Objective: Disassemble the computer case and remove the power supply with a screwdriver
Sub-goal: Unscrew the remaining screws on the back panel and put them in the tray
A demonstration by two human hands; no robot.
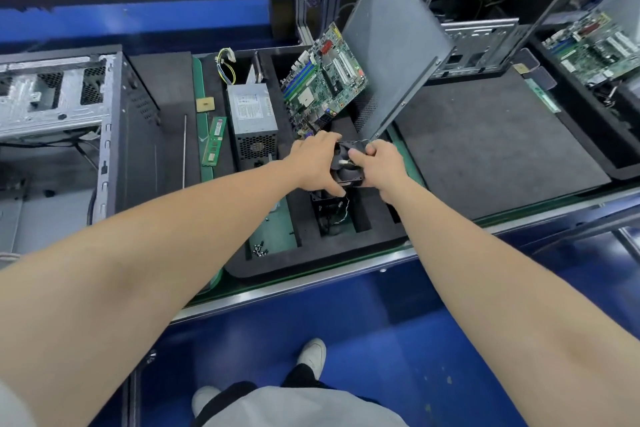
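1. Black foam lines the tray (pixel 311 263) in front of you, cut into slots.
2. Your left hand (pixel 317 163) and right hand (pixel 379 163) both grip a black fan (pixel 348 163) just above the middle of the tray. Your left fingers curl round its left side, and your right thumb and fingers pinch its right edge.
3. The power supply (pixel 252 114) lies flat in a slot just left of your left hand, outside the case. Its vent grille faces you and coloured wires (pixel 225 66) trail from its far end.
4. The case (pixel 69 107) stands well apart on your left, open, with its bare metal frame showing.
5. A motherboard (pixel 323 80) leans tilted in the tray behind the fan. A grey side panel (pixel 391 45) leans beside it on the right, its lower corner near your right hand.
6. A green RAM stick (pixel 214 140) lies just left of the power supply.
7. Loose screws (pixel 260 249) sit in a near compartment, beside your left forearm.
8. Another dark part (pixel 329 208) with thin wires sits in the slot below the fan; it is too dark to tell what it is.
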